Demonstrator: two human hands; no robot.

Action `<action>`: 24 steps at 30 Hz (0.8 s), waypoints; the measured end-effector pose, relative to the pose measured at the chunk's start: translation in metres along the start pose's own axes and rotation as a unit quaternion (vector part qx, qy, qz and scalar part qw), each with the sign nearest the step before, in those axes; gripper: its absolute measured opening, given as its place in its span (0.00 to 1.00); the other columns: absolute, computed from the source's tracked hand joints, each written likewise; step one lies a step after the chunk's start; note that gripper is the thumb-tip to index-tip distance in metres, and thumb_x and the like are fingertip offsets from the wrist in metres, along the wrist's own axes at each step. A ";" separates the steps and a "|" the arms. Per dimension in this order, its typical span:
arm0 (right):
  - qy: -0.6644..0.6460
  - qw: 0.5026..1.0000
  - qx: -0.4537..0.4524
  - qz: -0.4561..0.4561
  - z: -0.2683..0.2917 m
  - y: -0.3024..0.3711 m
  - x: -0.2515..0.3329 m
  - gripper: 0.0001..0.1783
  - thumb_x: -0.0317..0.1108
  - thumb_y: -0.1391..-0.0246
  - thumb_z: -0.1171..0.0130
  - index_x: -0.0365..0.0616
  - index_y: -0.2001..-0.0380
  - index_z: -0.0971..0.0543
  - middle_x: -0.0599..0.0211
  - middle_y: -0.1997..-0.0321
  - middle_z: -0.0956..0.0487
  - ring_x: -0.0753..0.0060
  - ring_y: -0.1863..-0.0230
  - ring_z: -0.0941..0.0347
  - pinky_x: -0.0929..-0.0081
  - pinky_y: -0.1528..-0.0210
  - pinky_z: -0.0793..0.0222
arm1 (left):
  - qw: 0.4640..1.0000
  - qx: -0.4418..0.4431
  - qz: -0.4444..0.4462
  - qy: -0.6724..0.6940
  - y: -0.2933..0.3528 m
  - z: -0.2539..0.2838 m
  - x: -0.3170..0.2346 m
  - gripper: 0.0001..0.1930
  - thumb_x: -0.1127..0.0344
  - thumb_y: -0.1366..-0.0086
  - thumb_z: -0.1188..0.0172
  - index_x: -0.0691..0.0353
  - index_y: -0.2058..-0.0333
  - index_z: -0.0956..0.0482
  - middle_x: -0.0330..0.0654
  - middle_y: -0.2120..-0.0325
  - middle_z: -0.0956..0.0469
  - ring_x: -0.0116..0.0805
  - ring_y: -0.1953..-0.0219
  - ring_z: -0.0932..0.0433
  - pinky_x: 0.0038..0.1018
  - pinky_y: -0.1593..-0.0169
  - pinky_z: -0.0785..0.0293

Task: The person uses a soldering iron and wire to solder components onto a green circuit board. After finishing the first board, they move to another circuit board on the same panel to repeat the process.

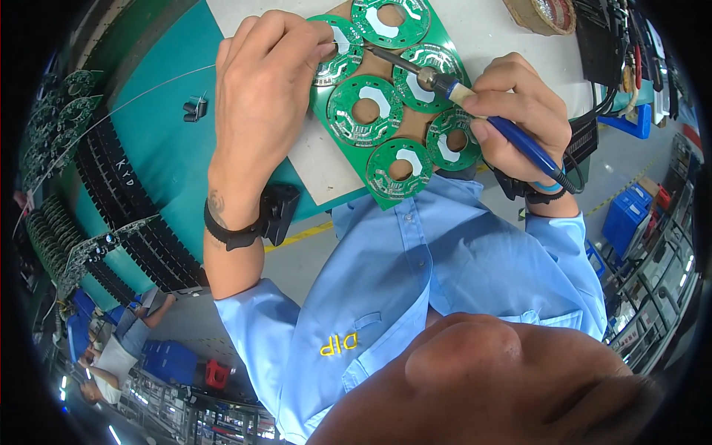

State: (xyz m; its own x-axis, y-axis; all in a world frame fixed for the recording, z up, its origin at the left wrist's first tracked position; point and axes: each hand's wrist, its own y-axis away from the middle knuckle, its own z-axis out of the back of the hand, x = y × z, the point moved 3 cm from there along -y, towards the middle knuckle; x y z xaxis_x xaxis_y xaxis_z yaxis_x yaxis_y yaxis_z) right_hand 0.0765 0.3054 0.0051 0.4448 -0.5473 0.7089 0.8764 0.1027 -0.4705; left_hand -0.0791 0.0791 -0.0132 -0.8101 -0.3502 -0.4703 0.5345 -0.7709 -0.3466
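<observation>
Under my hands lies a green panel of several round circuit boards (pixel 343 113), each with a central hole and white patches. In my right hand (pixel 512 104) is a soldering iron (pixel 523 142) with a blue handle, its tip pointing left onto the panel's upper part. My left hand (pixel 259 93) is closed in a pinch at the panel's upper-left board. A thin solder wire (pixel 178 76) runs from the left into that hand; its end at the fingertips is hidden. Each wrist wears a dark strap.
Small black cylindrical components (pixel 195 108) sit on the teal mat (pixel 167 148) at left. Beyond them stand black slotted racks (pixel 111 167) with boards. A round woven container (pixel 545 15) is at the upper right. Dark cables (pixel 604 100) hang at the right. Another person (pixel 119 356) is at lower left.
</observation>
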 end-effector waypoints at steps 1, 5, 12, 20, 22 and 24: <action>0.000 1.000 0.003 0.001 0.000 0.000 0.000 0.17 0.22 0.58 0.30 0.39 0.60 0.12 0.61 0.65 0.17 0.61 0.65 0.22 0.67 0.63 0.26 | 1.000 0.000 -0.001 0.000 0.001 0.000 0.000 0.06 0.75 0.34 0.34 0.61 0.59 0.14 0.38 0.62 0.18 0.40 0.59 0.21 0.34 0.51 0.29; -0.001 1.000 0.006 0.000 -0.002 0.000 -0.001 0.17 0.22 0.58 0.31 0.39 0.60 0.12 0.61 0.65 0.17 0.61 0.64 0.22 0.67 0.63 0.25 | 1.000 -0.007 0.002 -0.005 0.003 -0.003 0.003 0.06 0.75 0.34 0.34 0.61 0.59 0.14 0.38 0.62 0.18 0.40 0.59 0.21 0.34 0.51 0.30; -0.005 1.000 0.005 -0.001 -0.002 0.001 -0.004 0.17 0.22 0.58 0.31 0.39 0.59 0.12 0.61 0.65 0.17 0.62 0.64 0.22 0.67 0.63 0.25 | 0.999 -0.034 -0.019 -0.002 0.002 -0.006 0.006 0.06 0.71 0.38 0.30 0.56 0.62 0.15 0.34 0.65 0.20 0.39 0.61 0.23 0.35 0.57 0.32; -0.002 1.000 0.007 -0.002 -0.002 0.001 -0.004 0.16 0.23 0.56 0.30 0.39 0.59 0.12 0.61 0.65 0.17 0.62 0.65 0.22 0.68 0.64 0.25 | 0.999 -0.034 -0.022 0.003 0.000 -0.007 0.004 0.05 0.71 0.38 0.30 0.57 0.63 0.15 0.34 0.65 0.20 0.39 0.61 0.23 0.35 0.56 0.31; 0.003 1.000 0.006 0.000 -0.002 0.002 -0.004 0.15 0.23 0.55 0.30 0.39 0.60 0.12 0.61 0.65 0.17 0.62 0.65 0.22 0.68 0.64 0.25 | 0.999 -0.032 -0.024 0.004 0.000 -0.008 0.004 0.05 0.71 0.38 0.30 0.57 0.62 0.14 0.34 0.65 0.20 0.39 0.61 0.23 0.35 0.56 0.31; 0.002 1.000 0.005 -0.001 -0.003 0.002 -0.004 0.15 0.23 0.55 0.30 0.39 0.60 0.12 0.61 0.65 0.17 0.62 0.65 0.22 0.68 0.64 0.25 | 0.999 -0.030 -0.026 0.003 -0.001 -0.008 0.004 0.06 0.71 0.38 0.30 0.57 0.62 0.14 0.34 0.66 0.20 0.38 0.61 0.23 0.35 0.56 0.31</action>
State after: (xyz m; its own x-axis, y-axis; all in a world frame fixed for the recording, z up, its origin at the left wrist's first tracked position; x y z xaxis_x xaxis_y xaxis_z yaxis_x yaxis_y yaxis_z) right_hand 0.0760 0.3057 -0.0003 0.4424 -0.5510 0.7076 0.8791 0.1104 -0.4637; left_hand -0.0807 0.0826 -0.0217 -0.8353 -0.3073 -0.4558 0.5060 -0.7538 -0.4191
